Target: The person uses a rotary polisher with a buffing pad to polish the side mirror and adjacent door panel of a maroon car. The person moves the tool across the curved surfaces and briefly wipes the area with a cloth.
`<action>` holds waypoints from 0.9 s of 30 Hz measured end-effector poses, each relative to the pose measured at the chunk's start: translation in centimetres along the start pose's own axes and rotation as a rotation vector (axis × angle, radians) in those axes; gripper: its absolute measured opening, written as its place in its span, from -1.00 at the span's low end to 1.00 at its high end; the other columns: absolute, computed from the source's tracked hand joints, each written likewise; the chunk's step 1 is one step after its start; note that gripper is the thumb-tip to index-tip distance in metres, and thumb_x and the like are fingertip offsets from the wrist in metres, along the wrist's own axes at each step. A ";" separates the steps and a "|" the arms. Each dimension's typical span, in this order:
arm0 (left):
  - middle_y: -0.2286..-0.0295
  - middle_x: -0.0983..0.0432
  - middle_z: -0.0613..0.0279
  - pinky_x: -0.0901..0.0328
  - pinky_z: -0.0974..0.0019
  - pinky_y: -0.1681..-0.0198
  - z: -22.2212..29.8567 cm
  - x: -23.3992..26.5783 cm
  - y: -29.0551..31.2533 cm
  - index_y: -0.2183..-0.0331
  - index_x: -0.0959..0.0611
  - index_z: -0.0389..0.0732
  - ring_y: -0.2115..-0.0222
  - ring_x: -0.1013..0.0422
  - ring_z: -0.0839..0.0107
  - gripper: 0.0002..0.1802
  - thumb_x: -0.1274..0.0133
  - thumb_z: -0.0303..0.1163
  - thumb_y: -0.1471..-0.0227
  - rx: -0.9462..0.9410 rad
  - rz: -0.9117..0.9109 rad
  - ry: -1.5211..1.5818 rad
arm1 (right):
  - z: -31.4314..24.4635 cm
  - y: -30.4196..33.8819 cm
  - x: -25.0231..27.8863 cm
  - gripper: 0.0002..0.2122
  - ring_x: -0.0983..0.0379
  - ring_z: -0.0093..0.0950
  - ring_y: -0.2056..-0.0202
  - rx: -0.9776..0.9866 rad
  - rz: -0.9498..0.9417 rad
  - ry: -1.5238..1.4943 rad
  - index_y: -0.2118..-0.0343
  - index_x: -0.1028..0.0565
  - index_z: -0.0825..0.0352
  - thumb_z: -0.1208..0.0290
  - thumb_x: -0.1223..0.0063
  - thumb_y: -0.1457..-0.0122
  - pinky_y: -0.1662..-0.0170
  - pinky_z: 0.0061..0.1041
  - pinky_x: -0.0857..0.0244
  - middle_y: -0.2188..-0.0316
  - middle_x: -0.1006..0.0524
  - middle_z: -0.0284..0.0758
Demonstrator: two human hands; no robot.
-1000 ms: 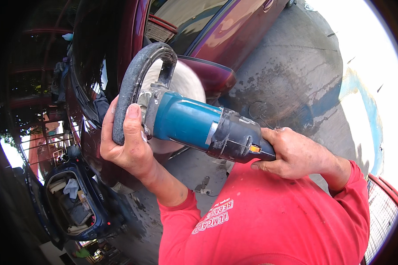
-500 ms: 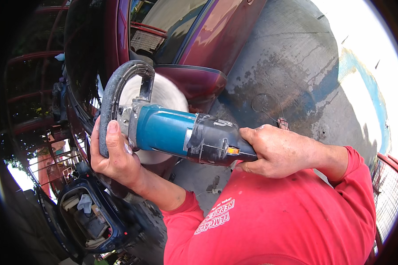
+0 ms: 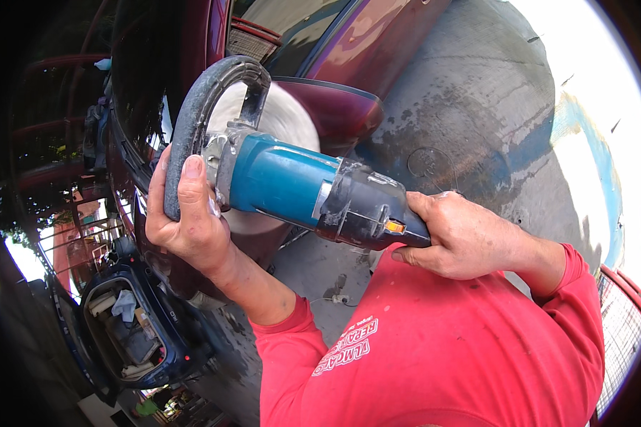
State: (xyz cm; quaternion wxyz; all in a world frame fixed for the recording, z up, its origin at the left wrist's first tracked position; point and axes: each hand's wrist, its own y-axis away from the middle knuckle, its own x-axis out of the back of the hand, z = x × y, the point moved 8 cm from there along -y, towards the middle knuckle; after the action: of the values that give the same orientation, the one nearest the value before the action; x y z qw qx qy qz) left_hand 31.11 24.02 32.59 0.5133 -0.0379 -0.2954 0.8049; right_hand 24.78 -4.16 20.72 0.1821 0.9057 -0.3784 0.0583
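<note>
A blue and black rotary polisher [image 3: 285,178] lies across the middle of the view. Its pale round pad [image 3: 292,117] is blurred, as if spinning, beside a dark red car's side mirror [image 3: 345,107]. Most of the pad's face is hidden, so I cannot tell whether it touches the paint. My left hand [image 3: 196,231] is closed around the lower end of the looped front handle [image 3: 190,121], thumb on the near side. My right hand [image 3: 466,238] wraps the black rear grip, next to an orange switch. Both my sleeves are red.
The car's glossy dark bodywork [image 3: 139,78] fills the left, full of reflections. A dark blue vehicle with an open hatch [image 3: 178,356] appears at lower left. A thin looped cord [image 3: 454,178] lies on the stained concrete floor [image 3: 477,92]. Red railing with mesh [image 3: 623,306] stands at right.
The polisher and the car have shifted up and right in the view, the polisher's front end slightly more than the mirror. Both hands keep their hold.
</note>
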 end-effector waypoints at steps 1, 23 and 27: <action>0.29 -0.71 0.04 -0.38 0.52 0.32 -0.1 -0.4 0.4 0.02 -0.71 -0.56 0.41 -0.55 0.51 -0.61 -0.30 -0.50 -0.17 0.003 -0.005 0.035 | 0.0 0.5 0.2 -0.59 -0.66 0.13 0.24 0.035 0.028 -0.017 0.17 -0.46 0.61 0.28 -0.29 -0.21 0.15 -0.05 -0.50 0.42 -0.61 0.21; 0.19 -0.70 -0.17 -0.52 0.38 0.22 0.5 -0.9 4.1 0.00 -0.68 -0.60 0.34 -0.62 0.34 -0.51 -0.32 -0.54 -0.04 -0.096 0.020 -0.124 | 6.8 -0.2 -3.0 -0.57 -0.62 0.13 0.14 0.125 0.142 -0.028 0.13 -0.48 0.54 0.23 -0.33 -0.17 0.06 -0.05 -0.49 0.29 -0.62 0.16; 0.22 -0.69 -0.15 -0.42 0.45 0.40 1.5 -2.8 6.4 0.03 -0.68 -0.62 0.49 -0.52 0.40 -0.54 -0.28 -0.49 -0.07 -0.198 -0.066 -0.088 | 7.7 2.3 -2.0 -0.38 -0.62 0.09 0.02 0.150 0.060 -0.166 -0.12 -0.45 0.55 -0.04 -0.19 -0.36 -0.07 -0.11 -0.47 0.11 -0.63 0.16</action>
State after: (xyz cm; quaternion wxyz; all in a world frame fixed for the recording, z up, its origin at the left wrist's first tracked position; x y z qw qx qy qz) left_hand 26.72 19.06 29.87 0.5198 -0.0432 -0.3970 0.7552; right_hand 21.44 -7.20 13.73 0.0801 0.9068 -0.4136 0.0165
